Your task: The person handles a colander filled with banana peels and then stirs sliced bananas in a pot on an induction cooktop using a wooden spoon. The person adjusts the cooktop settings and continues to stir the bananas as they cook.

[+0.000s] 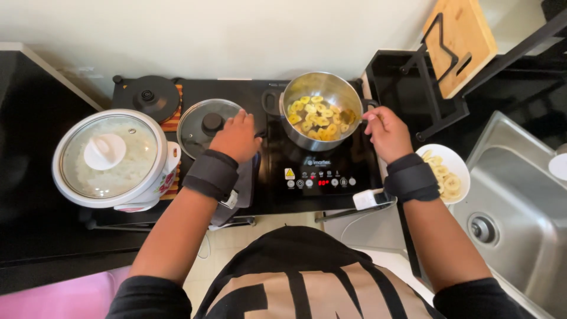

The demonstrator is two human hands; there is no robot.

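A steel pot (331, 88) of yellow banana slices (316, 118) in oil stands on a black induction cooker (307, 168). My right hand (387, 133) is at the pot's right rim, fingers pinched on a thin utensil handle (358, 120) that reaches into the pot. My left hand (236, 139) rests on the cooker's left side, by the pot's left handle, fingers curled; whether it holds anything is hidden. Both wrists wear black bands.
A glass lid (204, 127) lies left of the pot, a black lid (147, 96) behind it. A white rice cooker (109, 156) stands far left. A white plate (458, 162) with slices sits by the steel sink (520, 201). A wooden board (463, 41) leans in a black rack.
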